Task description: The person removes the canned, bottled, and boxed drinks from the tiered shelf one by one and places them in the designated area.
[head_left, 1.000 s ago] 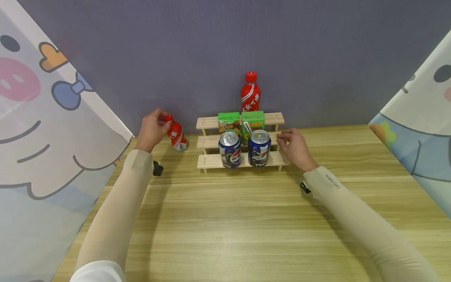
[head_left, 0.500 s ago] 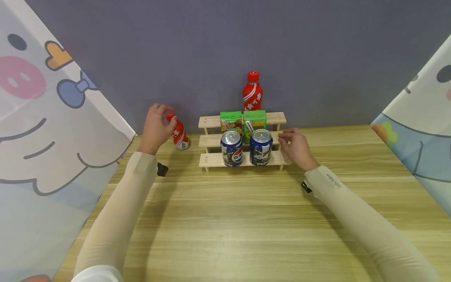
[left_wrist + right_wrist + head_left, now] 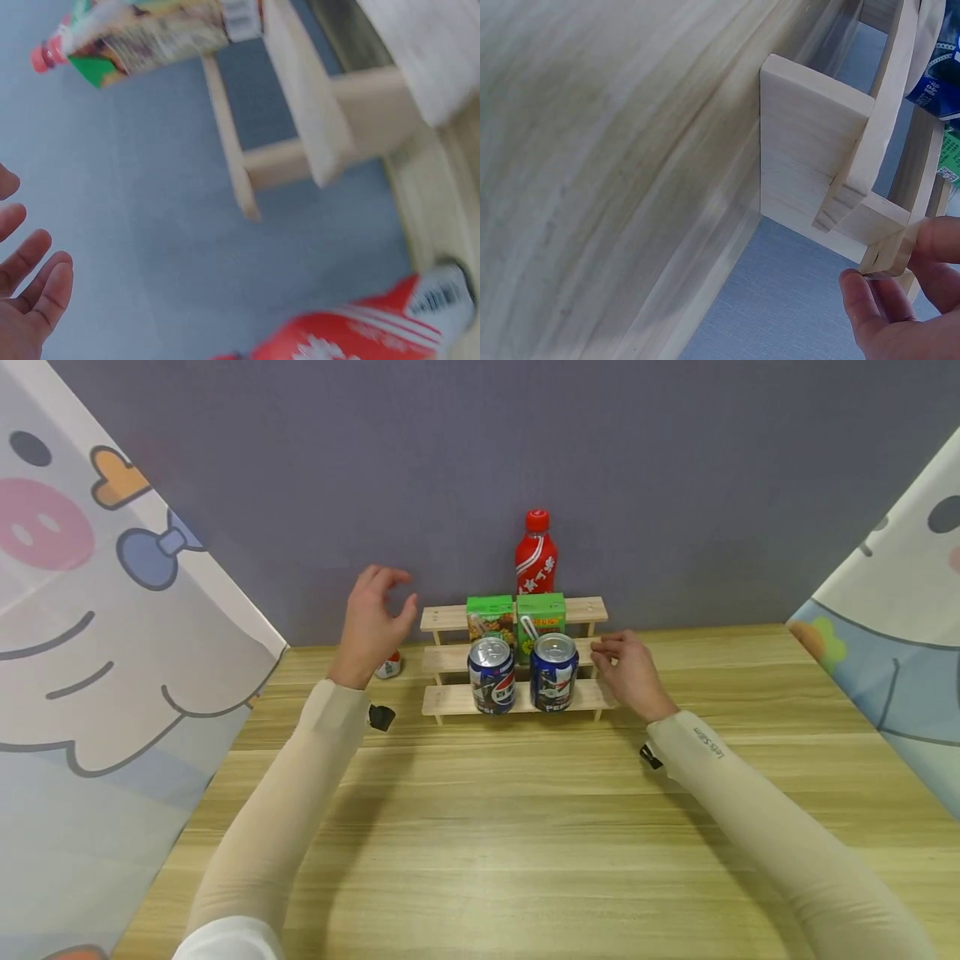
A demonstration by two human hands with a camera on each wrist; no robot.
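Three-tier pale wooden rack (image 3: 450, 657): R hand (image 3: 628, 672) pinches mid-shelf end (image 3: 889, 255), prob. to steady it; L hand (image 3: 371, 631) empty, fingers apart, nr red plastic bottle (image 3: 360, 330) left of rack.

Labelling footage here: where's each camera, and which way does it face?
Head: worn there, facing forward and down at the shelf; left hand, right hand, sleeves show.
Left wrist: worn there, facing the shelf's side and a red bottle; left fingers show.
Right wrist: worn there, facing the shelf's end, which the right hand pinches.
Shared: head and right wrist both show that hand.
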